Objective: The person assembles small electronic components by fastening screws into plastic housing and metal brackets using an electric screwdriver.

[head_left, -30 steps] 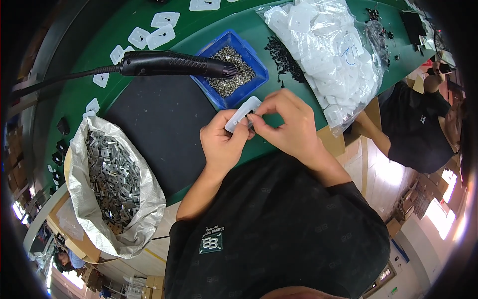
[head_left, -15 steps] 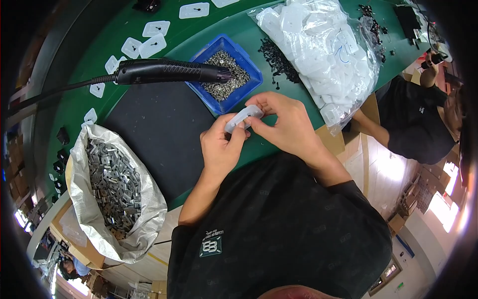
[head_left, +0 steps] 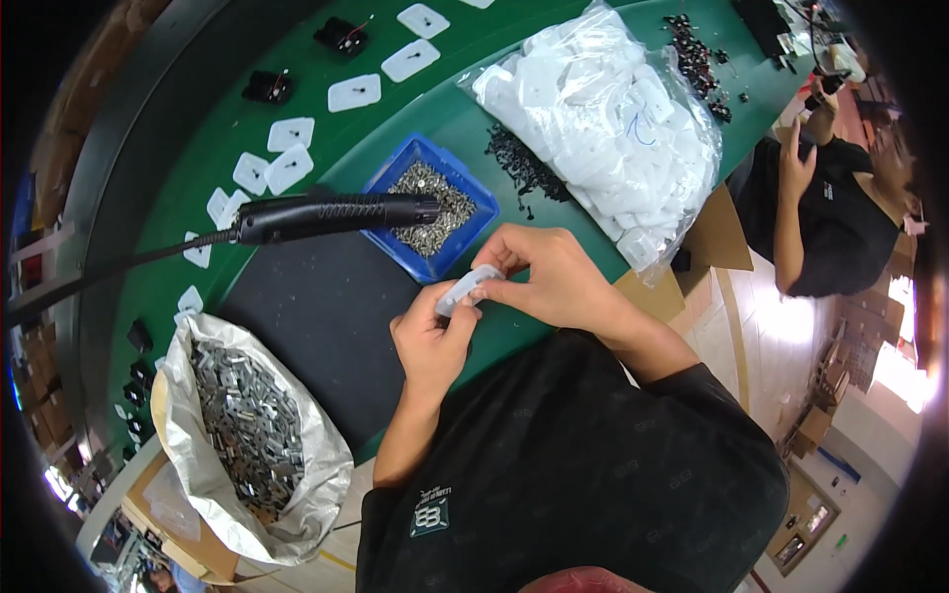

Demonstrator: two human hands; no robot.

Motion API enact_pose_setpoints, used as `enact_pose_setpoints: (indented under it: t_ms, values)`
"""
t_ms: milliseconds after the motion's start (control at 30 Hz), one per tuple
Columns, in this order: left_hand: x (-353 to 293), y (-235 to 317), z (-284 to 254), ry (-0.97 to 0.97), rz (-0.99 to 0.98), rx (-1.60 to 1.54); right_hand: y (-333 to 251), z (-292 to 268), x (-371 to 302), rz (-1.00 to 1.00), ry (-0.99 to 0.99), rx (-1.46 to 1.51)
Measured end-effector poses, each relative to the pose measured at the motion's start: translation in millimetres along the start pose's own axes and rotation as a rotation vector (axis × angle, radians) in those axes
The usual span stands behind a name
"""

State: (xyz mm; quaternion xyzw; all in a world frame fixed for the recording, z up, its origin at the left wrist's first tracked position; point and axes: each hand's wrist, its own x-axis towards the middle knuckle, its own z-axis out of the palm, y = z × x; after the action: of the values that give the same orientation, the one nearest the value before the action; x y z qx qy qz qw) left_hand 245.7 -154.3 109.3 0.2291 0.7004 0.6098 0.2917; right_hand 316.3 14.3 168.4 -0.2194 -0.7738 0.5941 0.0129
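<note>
A small white plastic cover (head_left: 467, 288) with rounded corners is held up between both hands, just above the near edge of the green table. My left hand (head_left: 431, 338) pinches its lower left end between thumb and fingers. At the opposite end my right hand (head_left: 551, 280) grips it, the thumb pressed on its near side. Fingers hide part of the cover. Just beyond the hands stands a blue bin (head_left: 481, 229) of small metal screws (head_left: 431, 219). Over that bin reaches the tip of a black electric screwdriver (head_left: 336, 214).
A black mat (head_left: 316, 306) lies left of my hands, beside an open sack (head_left: 326, 465) of metal plates. Clear bags of white covers (head_left: 603, 119) and small black parts (head_left: 524, 168) lie at the far right. Several covers (head_left: 354, 93) rest farther left. A co-worker (head_left: 825, 208) is at right.
The view has shifted, so table items appear lower and more black parts show at the top left. Both hands keep holding the cover, which is tilted a little differently. The co-worker's arms have moved.
</note>
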Motion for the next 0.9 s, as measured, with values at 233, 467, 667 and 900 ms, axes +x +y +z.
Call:
enact_pose_setpoints:
  t_ms: [233,467,667,900]
  values:
    - [12.0,18.9,-7.5,0.133,0.081,-0.123,-6.9,-31.0,45.9,-0.217,-0.022,0.038]
    - [3.9,17.9,-27.7,0.066,0.151,-0.097,15.8,-132.5,240.8,-0.090,0.475,-0.516]
    - [-18.3,6.4,-22.3,0.095,0.098,-0.091,23.3,-117.6,262.9,0.044,0.478,-0.971]
    - [-24.4,5.3,-18.8,0.055,0.074,-0.085,76.4,-228.5,110.0,-0.074,0.826,-0.942]
